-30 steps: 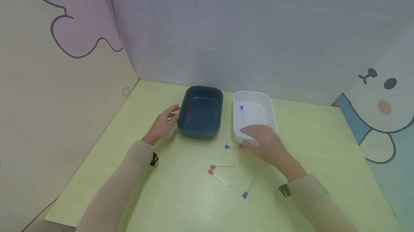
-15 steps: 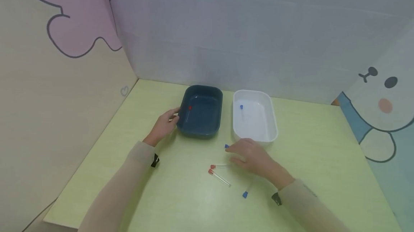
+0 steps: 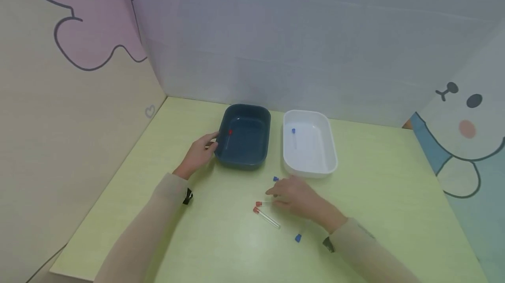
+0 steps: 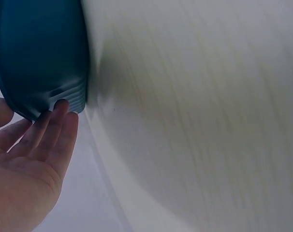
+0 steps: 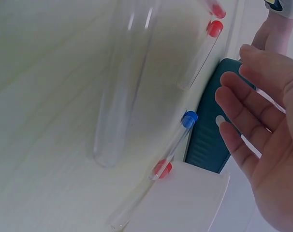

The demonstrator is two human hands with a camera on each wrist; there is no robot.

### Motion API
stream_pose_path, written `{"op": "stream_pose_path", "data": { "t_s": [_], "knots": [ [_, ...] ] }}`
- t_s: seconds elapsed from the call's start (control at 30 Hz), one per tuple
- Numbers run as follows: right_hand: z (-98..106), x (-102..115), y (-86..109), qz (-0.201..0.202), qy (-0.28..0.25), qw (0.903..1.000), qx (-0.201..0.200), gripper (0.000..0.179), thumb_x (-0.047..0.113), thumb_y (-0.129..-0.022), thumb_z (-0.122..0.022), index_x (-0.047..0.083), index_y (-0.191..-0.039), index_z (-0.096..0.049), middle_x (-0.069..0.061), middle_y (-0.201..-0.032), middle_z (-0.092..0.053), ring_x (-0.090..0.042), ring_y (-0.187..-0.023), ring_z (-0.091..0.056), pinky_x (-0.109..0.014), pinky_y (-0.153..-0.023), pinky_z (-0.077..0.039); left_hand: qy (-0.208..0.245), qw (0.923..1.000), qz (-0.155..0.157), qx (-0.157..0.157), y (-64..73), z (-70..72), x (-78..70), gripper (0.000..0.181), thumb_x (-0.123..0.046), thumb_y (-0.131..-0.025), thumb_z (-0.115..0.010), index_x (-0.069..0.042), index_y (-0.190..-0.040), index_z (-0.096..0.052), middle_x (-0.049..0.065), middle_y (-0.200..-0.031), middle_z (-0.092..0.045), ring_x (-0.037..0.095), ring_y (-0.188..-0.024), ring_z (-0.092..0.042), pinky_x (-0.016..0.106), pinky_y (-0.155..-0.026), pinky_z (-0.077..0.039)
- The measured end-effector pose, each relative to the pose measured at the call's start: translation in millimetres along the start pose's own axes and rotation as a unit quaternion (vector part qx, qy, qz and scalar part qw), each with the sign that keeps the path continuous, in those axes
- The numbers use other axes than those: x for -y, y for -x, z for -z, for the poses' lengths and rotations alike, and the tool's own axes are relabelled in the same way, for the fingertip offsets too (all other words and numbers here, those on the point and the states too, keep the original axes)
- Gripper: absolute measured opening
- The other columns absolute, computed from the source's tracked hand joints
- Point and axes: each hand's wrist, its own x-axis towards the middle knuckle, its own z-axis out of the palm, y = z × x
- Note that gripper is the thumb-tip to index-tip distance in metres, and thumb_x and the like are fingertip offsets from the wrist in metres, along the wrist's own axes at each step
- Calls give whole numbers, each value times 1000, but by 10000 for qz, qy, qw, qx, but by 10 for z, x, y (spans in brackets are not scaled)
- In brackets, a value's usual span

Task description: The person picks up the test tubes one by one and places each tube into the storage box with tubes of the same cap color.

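My left hand (image 3: 197,155) is at the left side of a dark blue bin (image 3: 241,163). In the left wrist view, its extended fingers (image 4: 55,129) touch the outer wall of the bin. My right hand (image 3: 301,199) hovers over the table with fingers loosely bent and nothing held. Beside its fingertips lie two red-capped tubes (image 3: 268,217), clear and slender. A blue-capped tube (image 3: 275,179) lies just beyond the hand, which partly covers it. Another red-capped tube (image 5: 132,205) shows in the right wrist view; the hand hides it in the head view.
A white bin (image 3: 309,172) stands right of the dark one and contains one blue-capped tube (image 3: 293,139). One red-capped tube (image 3: 229,137) lies inside the dark bin. Nearer the front, another blue-capped tube (image 3: 298,237) lies partly behind the right hand. Walls border the table at back and left.
My right hand has moved from above the white bin's front edge, left and toward me, to the tubes. My left hand has come up to the dark bin's side.
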Motion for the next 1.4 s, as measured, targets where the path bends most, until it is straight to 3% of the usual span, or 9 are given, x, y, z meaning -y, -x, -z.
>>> {"op": "stream_pose_path", "data": {
  "t_s": [0.17, 0.3, 0.73, 1.03, 1.3, 1.4],
  "knots": [
    [-32, 83, -25, 36, -186, 9998, 110, 19, 15, -91, -76, 18, -109, -80, 7, -95, -76, -9, -85, -65, -26, -80, -54, 18, 10000, -8, -8, 5, 0, -7, 49, -15, -109, -47, -5, -157, -41, 19, -161, -44, 41, -135, -58, 54, -109, -52],
    [-74, 154, -25, 137, -351, 9993, 82, 19, 13, -88, -77, 17, -106, -80, 8, -85, -71, -2, -71, -52, -20, -71, -48, 63, 10000, 77, 8, 0, 4, -6, 50, -17, -109, -48, -8, -158, -41, 17, -162, -43, 40, -136, -57, 53, -109, -52],
    [-115, 349, -46, -458, -468, 9946, 810, 19, 22, -86, -83, 17, -102, -76, 13, -70, -52, -1, -65, -42, -17, -63, -41, 119, 9999, 61, 6, 4, 10, 17, 50, -16, -109, -48, -9, -158, -41, 16, -163, -43, 41, -137, -57, 54, -108, -53],
    [-184, 382, -25, -286, -244, 9972, 651, 14, 12, -83, -79, 18, -89, -68, 13, -66, -44, 1, -60, -36, -16, -52, -29, 88, 10000, 17, 11, 5, 9, 15, 50, -16, -109, -49, -8, -158, -41, 17, -162, -43, 41, -135, -58, 54, -106, -54],
    [-140, 445, -9, -358, -202, 9965, 726, 13, 5, -83, -72, 15, -85, -65, 10, -66, -45, -3, -59, -34, -17, -51, -27, 150, 9999, 61, 21, 22, 31, -13, 50, -16, -109, -50, -9, -157, -43, 17, -162, -44, 41, -136, -57, 54, -106, -54],
    [-135, 442, -9, -331, -120, 9971, 679, 13, 3, -81, -70, 14, -87, -68, 9, -71, -52, -3, -62, -37, -17, -53, -30, 158, 9998, 106, 31, 28, 39, -11, 50, -17, -109, -50, -10, -158, -42, 17, -162, -44, 41, -135, -57, 54, -105, -54]
  ]
}}
